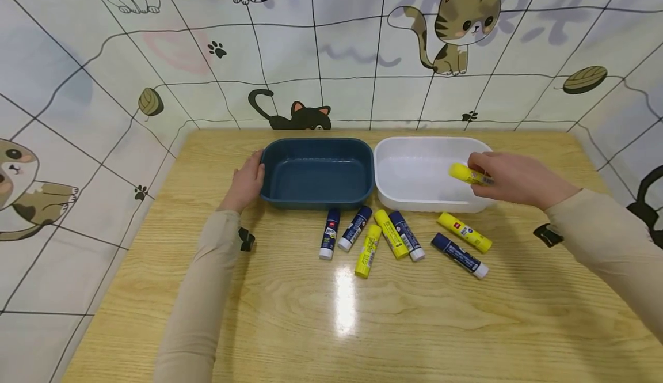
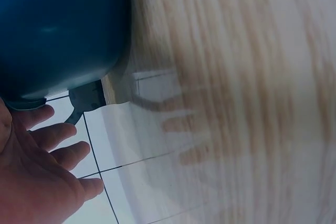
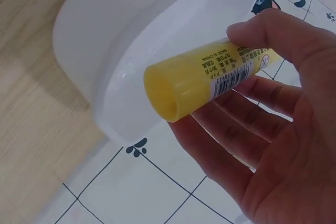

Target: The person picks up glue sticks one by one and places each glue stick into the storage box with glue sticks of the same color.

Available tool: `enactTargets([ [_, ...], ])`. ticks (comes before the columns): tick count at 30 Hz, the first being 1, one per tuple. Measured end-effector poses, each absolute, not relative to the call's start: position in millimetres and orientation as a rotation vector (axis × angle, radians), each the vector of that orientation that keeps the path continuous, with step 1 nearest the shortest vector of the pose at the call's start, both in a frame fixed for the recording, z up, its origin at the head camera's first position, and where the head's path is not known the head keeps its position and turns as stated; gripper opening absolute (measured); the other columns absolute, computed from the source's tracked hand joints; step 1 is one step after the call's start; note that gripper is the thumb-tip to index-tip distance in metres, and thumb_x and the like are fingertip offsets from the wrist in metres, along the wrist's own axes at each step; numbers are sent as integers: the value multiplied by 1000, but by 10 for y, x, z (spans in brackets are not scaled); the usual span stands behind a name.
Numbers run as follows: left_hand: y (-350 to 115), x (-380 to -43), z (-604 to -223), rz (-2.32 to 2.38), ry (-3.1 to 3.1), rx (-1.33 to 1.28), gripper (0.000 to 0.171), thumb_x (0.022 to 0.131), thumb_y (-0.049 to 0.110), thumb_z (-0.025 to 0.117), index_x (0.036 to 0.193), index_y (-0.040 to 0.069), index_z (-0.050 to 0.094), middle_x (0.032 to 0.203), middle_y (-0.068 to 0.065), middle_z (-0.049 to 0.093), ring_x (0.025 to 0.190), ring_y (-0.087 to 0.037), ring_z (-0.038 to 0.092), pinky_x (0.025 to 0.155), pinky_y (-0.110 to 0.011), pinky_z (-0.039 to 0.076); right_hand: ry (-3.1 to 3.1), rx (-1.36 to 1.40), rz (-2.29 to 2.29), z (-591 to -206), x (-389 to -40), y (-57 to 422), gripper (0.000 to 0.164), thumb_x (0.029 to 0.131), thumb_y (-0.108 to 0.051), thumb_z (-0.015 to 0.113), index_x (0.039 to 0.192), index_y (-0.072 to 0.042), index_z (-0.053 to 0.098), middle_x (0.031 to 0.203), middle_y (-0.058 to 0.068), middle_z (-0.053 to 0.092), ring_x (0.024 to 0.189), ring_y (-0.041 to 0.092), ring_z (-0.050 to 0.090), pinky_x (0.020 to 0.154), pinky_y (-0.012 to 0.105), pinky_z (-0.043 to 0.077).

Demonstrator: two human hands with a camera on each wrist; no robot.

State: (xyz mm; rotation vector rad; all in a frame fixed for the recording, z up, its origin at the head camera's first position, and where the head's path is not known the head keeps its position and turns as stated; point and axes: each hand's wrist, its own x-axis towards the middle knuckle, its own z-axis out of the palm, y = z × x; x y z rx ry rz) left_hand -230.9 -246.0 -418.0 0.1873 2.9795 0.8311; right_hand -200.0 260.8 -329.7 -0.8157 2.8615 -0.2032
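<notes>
My right hand (image 1: 518,177) pinches a yellow glue stick (image 3: 194,82) between thumb and fingers, over the right end of the white tray (image 1: 385,190). The stick's open hollow end faces the camera in the right wrist view, with a printed barcode label beside the thumb. At the far side of the table, my left hand (image 1: 246,180) rests against the left rim of the dark blue tray (image 1: 316,205). In the left wrist view the fingers (image 2: 71,155) of that hand are spread and loosely extended beside the blue wall; the thumb is mostly hidden.
The two trays stand side by side. In front of them lie several glue sticks: dark blue ones such as one at the left (image 1: 330,234) and one at the right (image 1: 460,255), and yellow ones (image 1: 368,251). A cat-print cloth (image 1: 347,55) surrounds the wooden table (image 1: 290,314).
</notes>
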Motion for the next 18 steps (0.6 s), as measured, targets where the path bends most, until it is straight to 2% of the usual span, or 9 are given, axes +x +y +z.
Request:
enactTargets([
  [12,-2470,-2329,-4209,838,2986,184,49,105,12,30,150,-6,23,152,-30,21,140,-44,20,106,-69,10,2714,-777,-159,-3364,-2463,2449,21,84,-13,68,83,-5,49,69,3,43,61,18,42,58,33,32],
  [18,-2457,-2317,-4180,814,3003,167,49,105,13,30,150,-6,24,153,-29,22,141,-42,20,106,-68,9,2587,-528,-113,-3422,-2668,2430,22,86,-15,65,82,-2,49,70,6,49,57,19,49,53,28,43],
])
